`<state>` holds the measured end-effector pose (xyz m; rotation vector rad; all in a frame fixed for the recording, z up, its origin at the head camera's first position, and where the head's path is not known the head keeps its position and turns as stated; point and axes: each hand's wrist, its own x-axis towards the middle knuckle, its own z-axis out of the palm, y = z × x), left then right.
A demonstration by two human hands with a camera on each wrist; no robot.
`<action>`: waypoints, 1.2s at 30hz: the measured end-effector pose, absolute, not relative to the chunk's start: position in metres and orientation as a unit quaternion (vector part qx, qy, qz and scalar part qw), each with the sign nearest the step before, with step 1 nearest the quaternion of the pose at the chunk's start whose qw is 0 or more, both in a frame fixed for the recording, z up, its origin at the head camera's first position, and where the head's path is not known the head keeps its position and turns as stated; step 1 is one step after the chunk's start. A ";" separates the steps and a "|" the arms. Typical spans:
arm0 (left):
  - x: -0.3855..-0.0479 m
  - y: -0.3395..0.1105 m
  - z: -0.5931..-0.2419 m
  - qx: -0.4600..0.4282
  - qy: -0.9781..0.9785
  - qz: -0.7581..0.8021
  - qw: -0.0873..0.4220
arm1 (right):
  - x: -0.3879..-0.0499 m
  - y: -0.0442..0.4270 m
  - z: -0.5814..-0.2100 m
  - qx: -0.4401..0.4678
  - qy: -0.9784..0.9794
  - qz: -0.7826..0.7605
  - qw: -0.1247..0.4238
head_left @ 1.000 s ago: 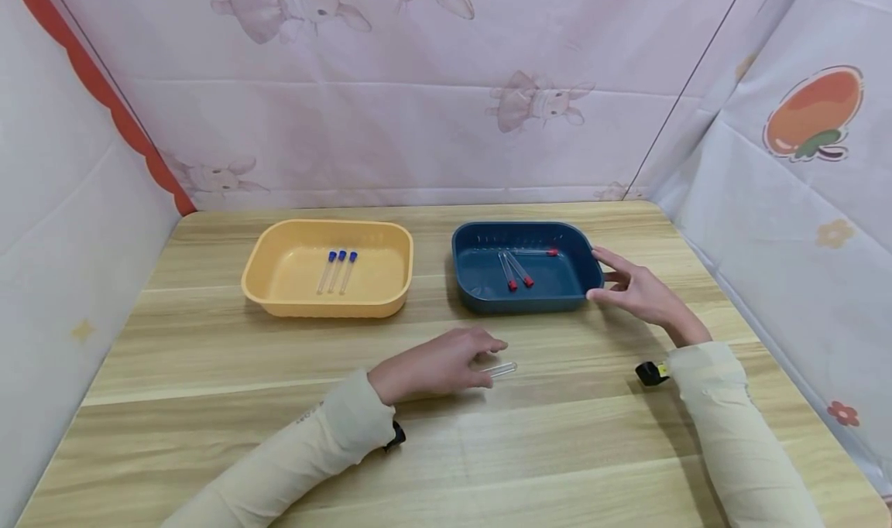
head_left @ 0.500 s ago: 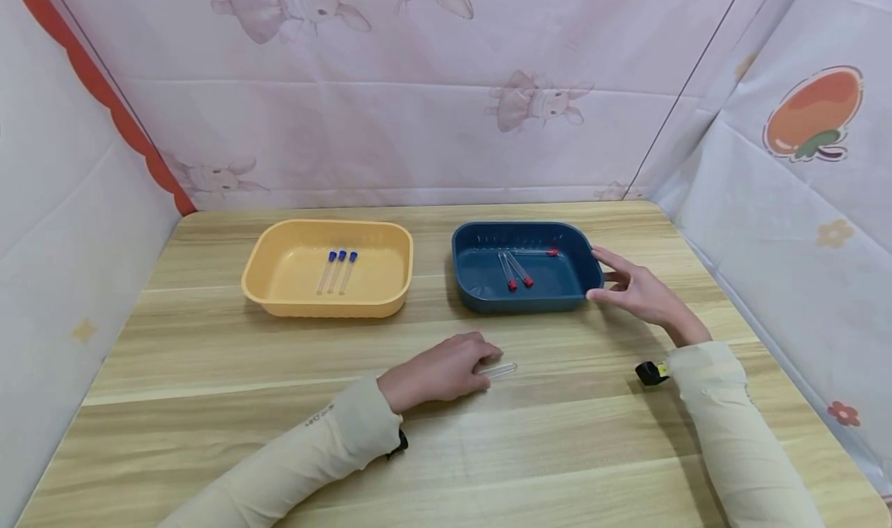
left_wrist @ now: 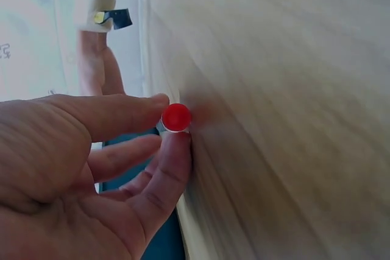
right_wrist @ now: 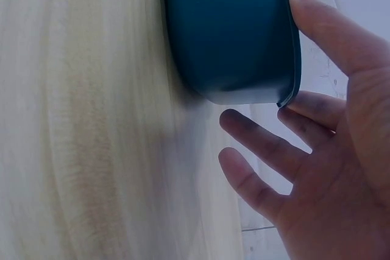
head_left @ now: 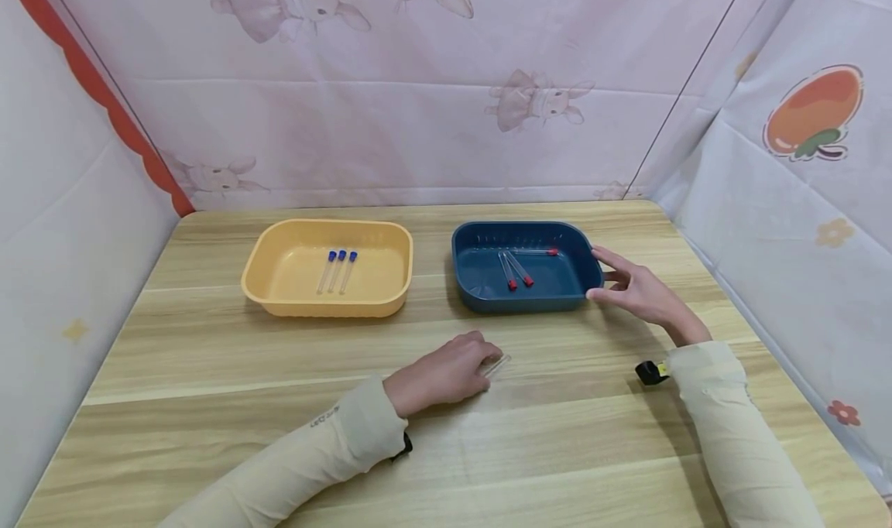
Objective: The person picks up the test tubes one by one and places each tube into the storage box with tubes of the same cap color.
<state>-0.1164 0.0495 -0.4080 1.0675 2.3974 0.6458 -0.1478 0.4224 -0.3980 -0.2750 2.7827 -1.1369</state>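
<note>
My left hand [head_left: 442, 371] is low over the middle of the table and pinches a clear test tube [head_left: 498, 366] between thumb and fingers. The left wrist view shows the tube's red cap [left_wrist: 176, 117] end-on at the fingertips. My right hand [head_left: 643, 294] rests with spread fingers against the right end of a dark blue tray [head_left: 523, 305]. In the right wrist view its thumb touches the tray's rim, while the lower fingers are apart from it. Inside the tray lie three red-capped test tubes [head_left: 517, 269].
To the left of the blue tray stands a yellow tray [head_left: 327, 310]. Three blue-capped test tubes [head_left: 337, 272] lie side by side in it. Both trays sit towards the back of the wooden table [head_left: 530, 450], with fabric walls [head_left: 418, 125] behind and at the sides.
The fingers of my left hand have closed on the test tube, and its clear end has swung slightly towards the trays. My right hand and both trays have stayed put.
</note>
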 end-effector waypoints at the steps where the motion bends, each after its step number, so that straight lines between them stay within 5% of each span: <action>1: -0.115 0.050 -0.408 0.383 0.868 0.232 0.214 | -0.148 0.422 -0.398 -0.092 0.921 -0.374 0.062; 20: -0.100 0.061 -0.404 0.288 0.902 0.251 0.201 | -0.147 0.423 -0.397 -0.088 0.919 -0.380 0.064; 36: -0.127 0.045 -0.402 0.426 0.857 0.175 0.230 | -0.147 0.422 -0.396 -0.085 0.920 -0.378 0.067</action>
